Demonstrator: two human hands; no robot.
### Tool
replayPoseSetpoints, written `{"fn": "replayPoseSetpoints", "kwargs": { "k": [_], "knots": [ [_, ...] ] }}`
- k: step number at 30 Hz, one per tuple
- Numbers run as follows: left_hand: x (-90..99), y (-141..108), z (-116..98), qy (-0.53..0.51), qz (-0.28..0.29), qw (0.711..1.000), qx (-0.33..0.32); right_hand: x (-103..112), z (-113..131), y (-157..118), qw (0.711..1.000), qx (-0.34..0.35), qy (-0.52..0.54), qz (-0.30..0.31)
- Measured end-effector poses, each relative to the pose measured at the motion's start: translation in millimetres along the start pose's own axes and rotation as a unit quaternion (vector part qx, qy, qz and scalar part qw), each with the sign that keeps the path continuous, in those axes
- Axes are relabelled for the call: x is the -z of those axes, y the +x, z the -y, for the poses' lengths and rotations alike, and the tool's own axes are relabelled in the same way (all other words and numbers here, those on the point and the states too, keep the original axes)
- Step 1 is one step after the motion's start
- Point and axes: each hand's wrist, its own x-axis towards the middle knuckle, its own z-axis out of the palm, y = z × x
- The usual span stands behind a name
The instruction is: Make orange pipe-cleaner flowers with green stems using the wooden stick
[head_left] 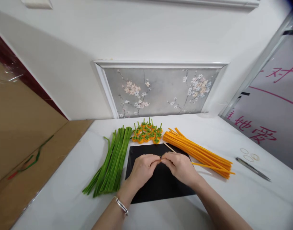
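Note:
Over a black mat (pixel 158 188), my left hand (pixel 143 168) and my right hand (pixel 180 166) meet, thumbs and forefingers pinched together at the tips. What they pinch is too small and covered to make out. A thin pale stick (pixel 169 147) slants out from behind my right hand. From that hand's far side an orange pipe cleaner (pixel 204 165) runs right toward the orange pipe cleaner bundle (pixel 196 148); whether the hand holds it is hidden. Green pipe cleaners (pixel 115 159) lie in a bundle left of the mat.
Behind the mat stand several small orange pieces with green tops and stems (pixel 146 131). Tweezers (pixel 253 169) and several rubber bands (pixel 249 157) lie at the right on the white table (pixel 72 195). A wall panel rises at the back; cardboard (pixel 24 134) is at left.

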Motion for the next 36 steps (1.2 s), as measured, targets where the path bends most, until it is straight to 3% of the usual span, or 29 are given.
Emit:
{"fn": "replayPoseSetpoints", "kwargs": {
  "k": [3, 9, 14, 18, 23, 28, 31, 34, 36],
  "knots": [
    [-2.5, 0, 0, 0.08, -0.004, 0.996, -0.042, 2, 3, -2, 0.997, 0.012, -0.076, 0.004],
    [-8.2, -2, -4, 0.099, -0.026, 0.992, -0.08, 5, -4, 1, 0.999, -0.008, -0.04, 0.024],
    [-8.2, -2, -6, 0.002, 0.004, 1.0, 0.017, -1, -7, 5, 0.998, -0.052, -0.026, 0.03],
    [-5.9, -1, -1, -0.077, 0.017, 0.992, 0.094, 2, -8, 5, 0.995, -0.09, -0.052, -0.006],
    [-3.4, 1, 14, -0.244, 0.069, 0.944, 0.214, 24, -25, 6, 0.979, -0.16, -0.111, -0.06],
    [-0.7, 3, 17, -0.365, 0.043, 0.881, 0.298, 43, -50, 3, 0.936, -0.257, -0.205, -0.127],
    [0.8, 4, 14, -0.447, 0.033, 0.827, 0.339, 46, -55, 0, 0.917, -0.264, -0.255, -0.156],
    [1.0, 5, 9, -0.506, 0.041, 0.781, 0.364, 38, -45, 0, 0.921, -0.198, -0.276, -0.191],
    [0.4, 5, 6, -0.53, 0.048, 0.761, 0.371, 29, -30, 1, 0.949, -0.034, -0.239, -0.204]
  ]
}}
